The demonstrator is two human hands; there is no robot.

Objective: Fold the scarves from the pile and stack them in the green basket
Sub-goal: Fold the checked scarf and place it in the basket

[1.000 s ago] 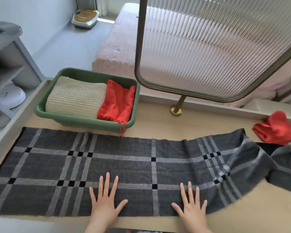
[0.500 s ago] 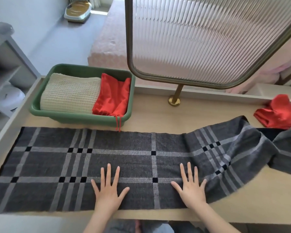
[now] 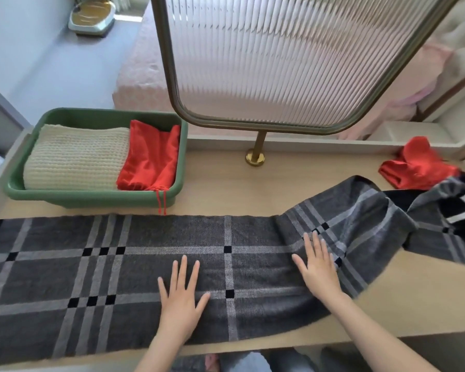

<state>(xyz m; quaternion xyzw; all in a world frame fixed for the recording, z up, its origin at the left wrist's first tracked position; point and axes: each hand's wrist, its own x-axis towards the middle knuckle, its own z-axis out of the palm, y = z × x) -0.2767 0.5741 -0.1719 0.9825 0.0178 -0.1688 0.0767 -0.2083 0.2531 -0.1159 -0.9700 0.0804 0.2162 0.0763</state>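
A long grey plaid scarf (image 3: pixel 97 267) lies spread flat across the wooden table, its right end rumpled and raised near the pile. My left hand (image 3: pixel 181 296) lies flat on its middle, fingers spread. My right hand (image 3: pixel 318 267) presses flat on it further right, at the start of the wrinkles. The green basket (image 3: pixel 97 198) stands behind the scarf at the left, holding a folded cream knit scarf (image 3: pixel 75 159) and a folded red scarf (image 3: pixel 151 157) whose tassel hangs over the rim. Another red scarf (image 3: pixel 419 165) lies crumpled at the far right.
A ribbed glass screen (image 3: pixel 293 60) on a brass post (image 3: pixel 255 157) stands behind the table's middle. A pink bed lies beyond it. The table's front edge runs just below my wrists. Bare wood shows between the basket and the red scarf.
Both hands have slid away from me over the plaid scarf, the right one further right toward the wrinkles. The scarf's right end has bunched up more.
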